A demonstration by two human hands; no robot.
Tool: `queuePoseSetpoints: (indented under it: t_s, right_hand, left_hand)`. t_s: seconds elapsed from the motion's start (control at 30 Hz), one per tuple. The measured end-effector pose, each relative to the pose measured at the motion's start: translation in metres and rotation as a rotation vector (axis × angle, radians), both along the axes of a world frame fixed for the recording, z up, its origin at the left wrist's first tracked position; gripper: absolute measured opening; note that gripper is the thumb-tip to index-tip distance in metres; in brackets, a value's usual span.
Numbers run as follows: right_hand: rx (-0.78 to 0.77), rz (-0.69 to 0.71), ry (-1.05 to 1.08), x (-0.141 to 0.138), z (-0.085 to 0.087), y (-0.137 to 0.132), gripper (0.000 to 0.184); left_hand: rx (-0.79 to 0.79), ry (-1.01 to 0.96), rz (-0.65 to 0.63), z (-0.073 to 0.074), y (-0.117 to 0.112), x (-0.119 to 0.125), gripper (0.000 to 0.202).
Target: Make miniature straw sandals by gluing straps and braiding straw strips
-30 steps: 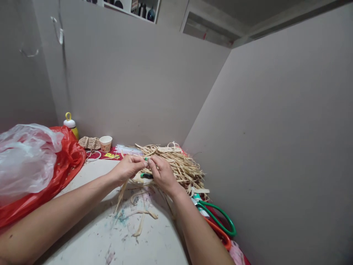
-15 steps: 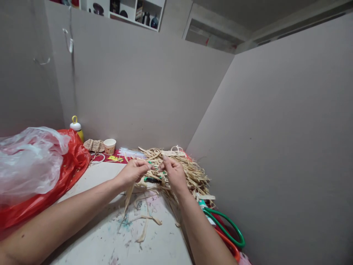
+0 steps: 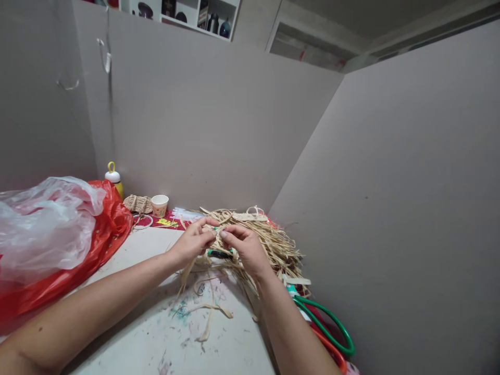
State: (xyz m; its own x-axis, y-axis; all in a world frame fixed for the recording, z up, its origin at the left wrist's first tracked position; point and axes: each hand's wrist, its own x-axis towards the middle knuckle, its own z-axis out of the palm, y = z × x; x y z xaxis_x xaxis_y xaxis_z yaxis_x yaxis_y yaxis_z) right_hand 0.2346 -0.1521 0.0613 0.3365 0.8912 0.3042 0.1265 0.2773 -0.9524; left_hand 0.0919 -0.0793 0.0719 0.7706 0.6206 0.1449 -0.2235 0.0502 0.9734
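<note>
The left hand (image 3: pixel 194 241) and right hand (image 3: pixel 248 249) stand close together, fingertips nearly meeting, before the straw pile (image 3: pixel 280 247) at the far side of the white table (image 3: pixel 150 242). Whether either pinches a strand cannot be told. Markings on the paper cup (image 3: pixel 160 208) are too small to read.

A white plastic bag (image 3: pixel 47 229) lies over a red plastic bag (image 3: pixel 118 212) at the tabletop's (image 3: pixel 150 244) left edge, an oval woven-straw piece (image 3: pixel 136 203) and white paper cup (image 3: pixel 160 207) along its far edge, and a tan straw pile (image 3: pixel 275 239) at its far right corner.
</note>
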Motion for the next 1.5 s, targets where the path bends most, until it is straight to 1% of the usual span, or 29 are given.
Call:
queuePoseSetpoints:
  t_s: [0.17, 0.3, 0.47, 0.63, 0.73, 0.83, 0.93, 1.07, 1.17, 1.3, 1.5]
  right_hand:
    - [0.014, 0.019, 0.059, 0.0, -0.003, 0.001, 0.013]
    - [0.004, 0.021, 0.156, -0.002, -0.003, 0.002, 0.013]
    - [-0.016, 0.078, 0.221, -0.005, -0.001, 0.0, 0.013]
    - [-0.018, 0.097, 0.221, -0.007, 0.001, -0.001, 0.014]
    - [-0.013, 0.083, 0.245, -0.007, 0.0, -0.001, 0.016]
    - [-0.021, 0.057, 0.255, -0.007, 0.0, 0.0, 0.016]
    - [-0.017, 0.043, 0.239, -0.008, 0.001, -0.001, 0.015]
    - [-0.016, 0.031, 0.243, -0.008, 0.001, -0.001, 0.016]
    - [-0.016, 0.042, 0.261, -0.009, -0.001, 0.0, 0.019]
    - [0.005, 0.002, 0.302, -0.008, -0.006, 0.005, 0.02]
    - [0.03, -0.015, 0.309, -0.007, -0.011, 0.008, 0.017]
  left_hand:
    - [-0.002, -0.026, -0.04, 0.0, -0.001, 0.001, 0.023]
    - [-0.023, -0.055, 0.011, 0.001, -0.002, 0.002, 0.018]
    - [-0.038, -0.096, 0.047, 0.0, -0.002, 0.003, 0.022]
    - [0.057, -0.077, 0.053, -0.003, -0.002, 0.002, 0.028]
    - [0.122, -0.061, 0.028, -0.003, -0.002, 0.001, 0.031]
    - [0.143, -0.063, 0.025, -0.004, -0.002, 0.002, 0.031]
    - [0.087, -0.083, 0.032, -0.005, -0.001, 0.003, 0.031]
    - [-0.01, -0.11, 0.011, -0.007, 0.002, 0.005, 0.032]
    - [0.011, -0.101, 0.014, -0.006, 0.002, 0.004, 0.033]
    - [0.03, -0.106, 0.003, -0.005, -0.001, 0.004, 0.034]
    - [0.021, -0.111, -0.006, -0.01, 0.0, 0.005, 0.031]
